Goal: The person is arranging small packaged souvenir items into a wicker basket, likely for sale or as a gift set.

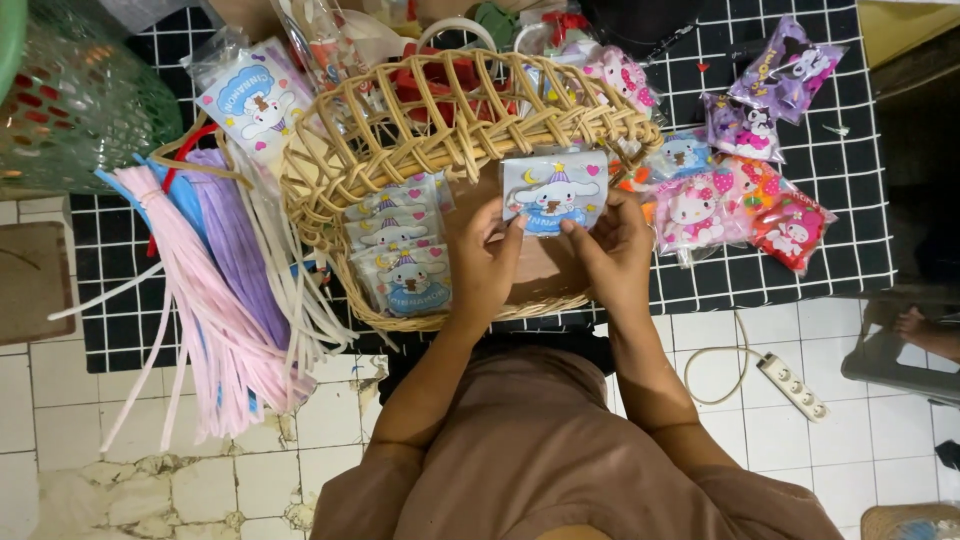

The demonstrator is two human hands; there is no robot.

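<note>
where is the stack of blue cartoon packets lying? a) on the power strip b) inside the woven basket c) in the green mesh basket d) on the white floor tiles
b: the stack of blue packets lies inside the woven basket, left of the left hand.

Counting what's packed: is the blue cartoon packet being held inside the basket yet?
Not yet: both hands hold the packet above the wicker basket.

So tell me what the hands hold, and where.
Both hands, left and right, hold one small blue cartoon packet by its lower corners, above the wicker basket.
</note>
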